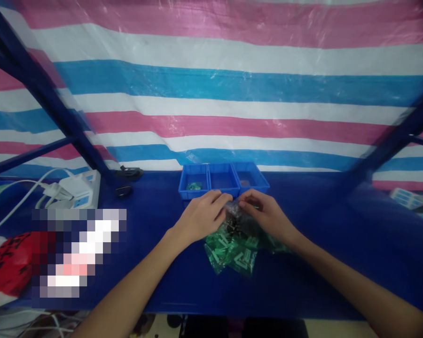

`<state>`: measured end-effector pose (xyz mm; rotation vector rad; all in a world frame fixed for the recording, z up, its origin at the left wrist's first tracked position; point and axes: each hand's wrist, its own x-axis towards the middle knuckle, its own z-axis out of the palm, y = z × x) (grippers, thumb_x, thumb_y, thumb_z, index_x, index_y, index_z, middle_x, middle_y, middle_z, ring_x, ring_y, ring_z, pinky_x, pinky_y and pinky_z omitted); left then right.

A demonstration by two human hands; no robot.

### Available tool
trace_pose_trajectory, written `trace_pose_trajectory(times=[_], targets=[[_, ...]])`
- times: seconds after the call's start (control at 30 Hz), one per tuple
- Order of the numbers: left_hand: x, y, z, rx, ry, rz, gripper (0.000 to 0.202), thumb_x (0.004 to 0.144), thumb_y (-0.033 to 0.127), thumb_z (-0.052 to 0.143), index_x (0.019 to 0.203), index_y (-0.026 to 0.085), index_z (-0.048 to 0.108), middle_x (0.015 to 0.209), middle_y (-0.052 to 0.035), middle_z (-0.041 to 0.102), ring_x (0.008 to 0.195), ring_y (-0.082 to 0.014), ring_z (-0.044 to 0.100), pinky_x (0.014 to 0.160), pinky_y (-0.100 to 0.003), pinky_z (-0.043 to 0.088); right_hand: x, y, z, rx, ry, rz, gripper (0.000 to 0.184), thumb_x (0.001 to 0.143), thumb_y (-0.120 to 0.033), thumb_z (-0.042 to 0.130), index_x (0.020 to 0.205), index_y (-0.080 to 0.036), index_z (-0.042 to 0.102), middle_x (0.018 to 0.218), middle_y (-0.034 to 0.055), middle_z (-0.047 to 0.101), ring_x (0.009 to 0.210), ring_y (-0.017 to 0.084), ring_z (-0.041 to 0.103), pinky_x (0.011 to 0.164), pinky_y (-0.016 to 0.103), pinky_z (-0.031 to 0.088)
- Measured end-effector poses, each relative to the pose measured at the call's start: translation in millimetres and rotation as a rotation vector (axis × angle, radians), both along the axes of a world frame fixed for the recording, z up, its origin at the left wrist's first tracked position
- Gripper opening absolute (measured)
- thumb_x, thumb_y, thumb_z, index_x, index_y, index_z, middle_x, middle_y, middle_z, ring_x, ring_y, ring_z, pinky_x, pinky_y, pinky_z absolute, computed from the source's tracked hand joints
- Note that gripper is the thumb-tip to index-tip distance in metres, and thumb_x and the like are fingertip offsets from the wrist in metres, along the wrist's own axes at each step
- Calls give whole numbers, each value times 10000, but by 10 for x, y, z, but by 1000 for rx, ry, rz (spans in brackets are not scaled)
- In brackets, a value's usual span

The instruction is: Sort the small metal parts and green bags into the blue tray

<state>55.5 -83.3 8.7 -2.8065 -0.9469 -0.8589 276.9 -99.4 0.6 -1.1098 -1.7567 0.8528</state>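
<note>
Two hands on one small clear plastic bag of dark parts (233, 215): my left hand (200, 217) and right hand (268, 214) pinch it from either side, fingertips clamped, just above the heap of green translucent packets (232, 252). I'd hold both grips near its edge (not on the contents), low over the blue tabletop (320, 249).

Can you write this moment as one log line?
left hand: pinching clear bag | right hand: pinching same clear bag | underneath: green bags | behind: three blue bins
</note>
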Motion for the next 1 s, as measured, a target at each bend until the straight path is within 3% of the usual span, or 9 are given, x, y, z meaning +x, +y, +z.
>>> trace_pose_trajectory(times=[0.2, 0.43, 0.57, 0.77, 0.9, 1.0], targets=[[-5, 16, -2, -10, 8, 3, 216, 949, 137, 462, 1149, 194, 520, 1039, -62, 622, 957, -206, 644, 715, -304, 561, 4, -20, -29, -4, -16, -21, 152, 940, -357, 591, 956, -217, 648, 921, 41, 698, 886, 200, 661, 760, 332, 538], [6, -9, -5, 10, -15, -13, 312, 903, 165, 551, 1208, 211, 507, 1105, -64, 613, 886, -189, 646, 649, -284, 554, -36, -53, 11, -89, 93, 1, 148, 914, -363, 622, 950, -220, 624, 855, 35, 687, 764, 181, 647, 572, 278, 504], [10, -2, -20, 58, -21, -64, 277, 951, 185, 522, 1221, 236, 547, 1043, -46, 595, 884, -169, 629, 661, -259, 535, -40, -50, 23, -123, 172, 10, 158, 898, -362, 651, 948, -218, 608, 756, 11, 674, 635, 156, 615, 535, 274, 491], [-11, 23, -21, 99, -23, -90, 163, 987, 223, 510, 1069, 209, 651, 987, -43, 569, 818, -131, 590, 647, -226, 489, -65, -50, 4, -179, 195, 34, 182, 899, -373, 654, 958, -210, 598, 621, -26, 634, 539, 139, 586, 520, 267, 474], [-26, 24, -14, 112, -29, -86, 167, 1005, 259, 512, 1033, 202, 666, 974, -38, 567, 786, -119, 573, 639, -223, 475, -71, -65, 16, -176, 204, 10, 231, 890, -380, 663, 1030, -215, 584, 714, -14, 658, 547, 141, 624, 513, 274, 506], [-17, 18, -7, 121, -34, -71, 180, 1017, 259, 496, 1020, 193, 664, 965, -35, 571, 786, -118, 571, 639, -224, 474, -52, -79, 50, -130, 174, -24, 285, 884, -398, 666, 1095, -224, 584, 959, 50, 701, 635, 156, 671, 535, 292, 542]])
